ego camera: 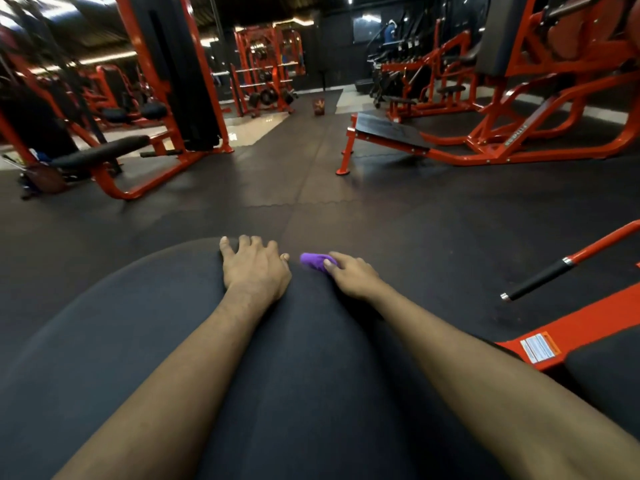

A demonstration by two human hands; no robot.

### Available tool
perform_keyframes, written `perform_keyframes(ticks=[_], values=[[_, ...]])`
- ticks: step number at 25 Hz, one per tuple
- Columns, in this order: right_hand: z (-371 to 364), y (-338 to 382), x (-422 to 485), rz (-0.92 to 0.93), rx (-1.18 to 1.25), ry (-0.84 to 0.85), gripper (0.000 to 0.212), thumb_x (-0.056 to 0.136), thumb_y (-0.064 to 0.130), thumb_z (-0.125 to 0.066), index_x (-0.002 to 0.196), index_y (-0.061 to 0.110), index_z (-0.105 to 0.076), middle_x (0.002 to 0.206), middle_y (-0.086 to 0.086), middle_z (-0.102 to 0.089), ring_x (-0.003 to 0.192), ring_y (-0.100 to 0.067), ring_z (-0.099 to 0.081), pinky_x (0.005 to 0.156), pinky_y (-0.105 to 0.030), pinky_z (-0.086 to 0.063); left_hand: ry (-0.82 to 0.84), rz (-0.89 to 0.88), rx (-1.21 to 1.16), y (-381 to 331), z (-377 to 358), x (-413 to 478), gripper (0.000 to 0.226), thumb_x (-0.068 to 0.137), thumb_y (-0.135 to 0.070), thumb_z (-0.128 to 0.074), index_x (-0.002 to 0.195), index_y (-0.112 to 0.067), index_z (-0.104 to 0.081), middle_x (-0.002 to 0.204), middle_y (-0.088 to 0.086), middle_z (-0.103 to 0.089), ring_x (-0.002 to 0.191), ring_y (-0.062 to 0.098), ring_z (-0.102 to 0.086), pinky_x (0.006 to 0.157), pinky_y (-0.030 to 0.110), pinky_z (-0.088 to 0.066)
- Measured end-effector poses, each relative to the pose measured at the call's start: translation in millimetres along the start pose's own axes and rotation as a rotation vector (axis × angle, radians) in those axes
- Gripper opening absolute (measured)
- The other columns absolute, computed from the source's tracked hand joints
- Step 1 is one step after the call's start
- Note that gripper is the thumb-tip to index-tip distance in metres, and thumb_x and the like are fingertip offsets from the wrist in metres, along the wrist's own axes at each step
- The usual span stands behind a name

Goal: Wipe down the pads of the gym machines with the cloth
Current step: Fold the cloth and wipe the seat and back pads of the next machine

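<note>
The right hand (349, 277) pinched one small purple cloth (317, 262) between thumb and fingers, bunched into a wad. The wad sat at the far right edge of a single broad black pad (156, 323), touching it. Just beside it, the left hand (254, 268) lay palm-down on the same pad. Its fingers were spread, their tips at the far rim, and it grasped nothing. Both bare forearms stretched across the pad toward the camera.

To the right, one red bar with a black handle (540, 278) slanted above the dark rubber floor (381, 220). Below it, a red frame (588, 323) carried one white label (540, 348). Farther off stood one padded bench (100, 154) on the left and one flat black board (388, 129) on red legs on the right. More red machines stood behind, too blurred to count.
</note>
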State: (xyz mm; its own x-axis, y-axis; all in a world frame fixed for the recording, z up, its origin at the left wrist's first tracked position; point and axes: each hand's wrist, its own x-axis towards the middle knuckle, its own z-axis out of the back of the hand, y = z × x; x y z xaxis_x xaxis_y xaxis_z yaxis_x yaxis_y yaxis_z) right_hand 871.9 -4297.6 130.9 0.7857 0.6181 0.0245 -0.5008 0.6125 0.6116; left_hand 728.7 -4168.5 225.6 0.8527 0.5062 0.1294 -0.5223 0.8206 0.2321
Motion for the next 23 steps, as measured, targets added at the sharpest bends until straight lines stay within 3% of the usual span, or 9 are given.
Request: perform_keyframes(ticks=[2, 5, 9, 12, 16, 20, 21, 23], values=[[-6.3, 35.4, 10.7, 0.07, 0.077, -0.012, 0.039, 0.104, 0.054, -0.036, 0.13, 0.033, -0.055, 0.135, -0.007, -0.063, 0.125, -0.036, -0.054, 0.101, -0.041, -0.043, -0.019, 0.044, -0.013, 20.5, 7.8, -3.4, 0.049, 0.105, -0.044, -0.026, 0.137, -0.018, -0.052, 0.146, 0.013, -0.047, 0.14, 0.031, -0.034, 0.119, 0.061, -0.014], [-3.3, 16.0, -3.3, 0.05, 0.178, -0.019, 0.029, 0.106, 0.043, -0.042, 0.121, 0.028, -0.061, 0.119, -0.005, -0.068, 0.114, -0.029, -0.059, 0.09, -0.032, -0.043, -0.034, 0.083, -0.043, 47.4, 14.8, -10.5, 0.047, 0.105, -0.043, -0.026, 0.136, -0.018, -0.051, 0.146, 0.012, -0.047, 0.139, 0.031, -0.037, 0.118, 0.061, -0.016], [8.1, -36.5, -18.7, -0.149, 0.081, -0.006, 0.035, 0.107, 0.039, -0.042, 0.135, 0.029, -0.06, 0.138, -0.005, -0.063, 0.127, -0.028, -0.055, 0.096, -0.029, -0.04, -0.058, 0.1, -0.072, 76.2, 17.3, -30.8, 0.047, 0.105, -0.042, -0.027, 0.137, -0.016, -0.049, 0.147, 0.012, -0.046, 0.139, 0.03, -0.037, 0.119, 0.055, -0.02], [1.1, -8.8, -10.8, -0.184, -0.077, -0.044, 0.036, 0.104, 0.049, -0.039, 0.133, 0.038, -0.058, 0.141, -0.006, -0.061, 0.129, -0.034, -0.054, 0.1, -0.038, -0.043, -0.074, 0.155, -0.097, 101.3, 26.8, -50.9, 0.049, 0.105, -0.043, -0.028, 0.137, -0.013, -0.05, 0.143, 0.014, -0.049, 0.135, 0.031, -0.041, 0.115, 0.051, -0.028], [-10.4, 95.0, 11.4, 0.012, 0.058, -0.106, 0.038, 0.104, 0.048, -0.041, 0.136, 0.035, -0.055, 0.141, -0.008, -0.06, 0.13, -0.036, -0.052, 0.103, -0.039, -0.041, 0.015, 0.177, -0.214, 143.4, 36.4, -72.4, 0.053, 0.105, -0.046, -0.03, 0.146, -0.013, -0.04, 0.149, 0.012, -0.043, 0.136, 0.032, -0.041, 0.107, 0.05, -0.038], [-17.7, 171.6, 6.2, 0.4, 0.264, -0.045, 0.032, 0.105, 0.037, -0.048, 0.136, 0.039, -0.057, 0.137, 0.02, -0.06, 0.126, -0.007, -0.054, 0.104, -0.022, -0.037, 0.081, 0.07, -0.293, 179.1, 32.8, -82.8, 0.064, 0.104, -0.049, -0.034, 0.157, -0.014, -0.024, 0.161, 0.007, -0.031, 0.144, 0.028, -0.036, 0.116, 0.045, -0.034], [-18.2, 170.0, 6.9, 0.414, 0.264, -0.032, 0.031, 0.105, 0.036, -0.049, 0.135, 0.04, -0.058, 0.133, 0.022, -0.06, 0.123, -0.005, -0.055, 0.101, -0.02, -0.037, 0.075, 0.064, -0.313, 183.1, 31.2, -84.4, 0.065, 0.104, -0.049, -0.034, 0.158, -0.013, -0.022, 0.162, 0.007, -0.029, 0.145, 0.028, -0.035, 0.117, 0.044, -0.032], [-15.5, 154.5, 16.0, 0.319, 0.217, -0.055, 0.029, 0.105, 0.039, -0.048, 0.132, 0.036, -0.059, 0.127, 0.008, -0.066, 0.12, -0.017, -0.059, 0.095, -0.024, -0.04, 0.035, 0.059, -0.336, 185.0, 26.8, -90.7, 0.065, 0.104, -0.049, -0.033, 0.158, -0.014, -0.021, 0.162, 0.005, -0.029, 0.145, 0.028, -0.035, 0.116, 0.045, -0.033]])
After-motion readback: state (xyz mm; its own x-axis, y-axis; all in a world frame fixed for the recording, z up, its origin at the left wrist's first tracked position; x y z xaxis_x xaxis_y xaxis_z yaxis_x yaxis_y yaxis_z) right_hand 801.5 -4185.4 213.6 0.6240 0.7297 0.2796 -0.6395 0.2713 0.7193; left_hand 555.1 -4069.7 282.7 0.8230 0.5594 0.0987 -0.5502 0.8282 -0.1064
